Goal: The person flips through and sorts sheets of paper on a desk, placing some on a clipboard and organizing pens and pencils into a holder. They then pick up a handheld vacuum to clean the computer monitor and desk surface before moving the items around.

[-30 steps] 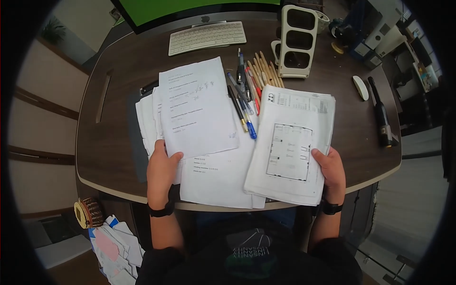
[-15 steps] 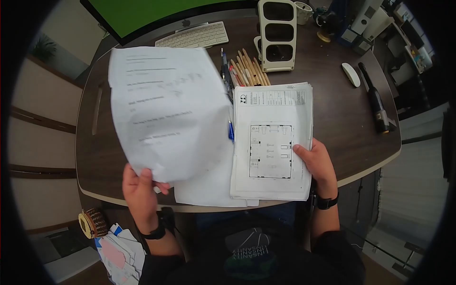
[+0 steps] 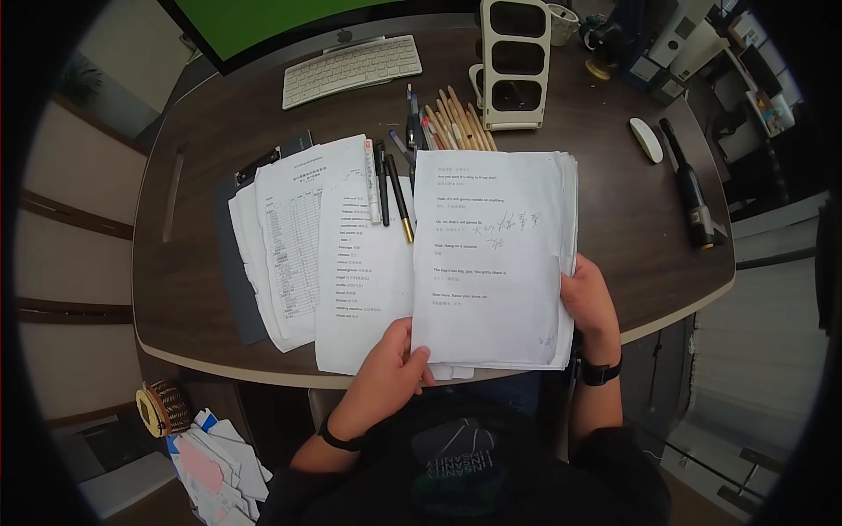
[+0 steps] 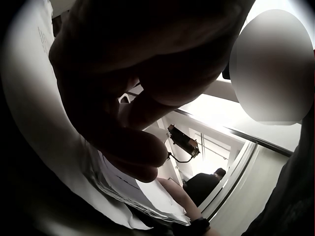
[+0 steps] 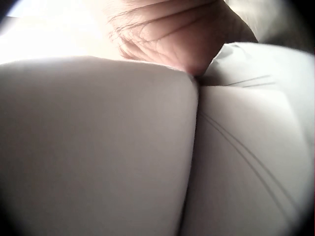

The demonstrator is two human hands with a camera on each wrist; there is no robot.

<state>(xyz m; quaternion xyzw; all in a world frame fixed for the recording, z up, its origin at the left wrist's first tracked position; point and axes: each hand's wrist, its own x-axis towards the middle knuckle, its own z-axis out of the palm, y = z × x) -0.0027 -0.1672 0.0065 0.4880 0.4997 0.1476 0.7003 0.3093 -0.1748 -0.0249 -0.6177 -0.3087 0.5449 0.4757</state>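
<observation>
A printed sheet [image 3: 487, 263] with handwritten notes lies over the paper stack [image 3: 568, 202], covering its top page. At the sheet's lower left corner my left hand [image 3: 384, 361] pinches the paper, thumb on top. My right hand [image 3: 591, 302] grips the stack by its right edge, its fingers hidden beneath. The left wrist view has the left hand [image 4: 133, 64] dark, with curled fingers beside the pages. In the right wrist view the palm [image 5: 172, 32] is behind the paper [image 5: 98, 142]. Left of the stack lies a page with a word list [image 3: 360, 280].
More papers [image 3: 294, 237] lie at left on a dark folder [image 3: 241, 280]. Pens [image 3: 395, 197] and pencils [image 3: 458, 123] lie behind the stack. Farther back are a keyboard [image 3: 351, 72] and a white holder [image 3: 516, 63]. A mouse [image 3: 646, 140] and black tool [image 3: 687, 184] lie right.
My left hand has swung the printed sheet rightward onto the stack, hiding the floor plan page. The word list, left papers and pens are uncovered. My right hand keeps holding the stack.
</observation>
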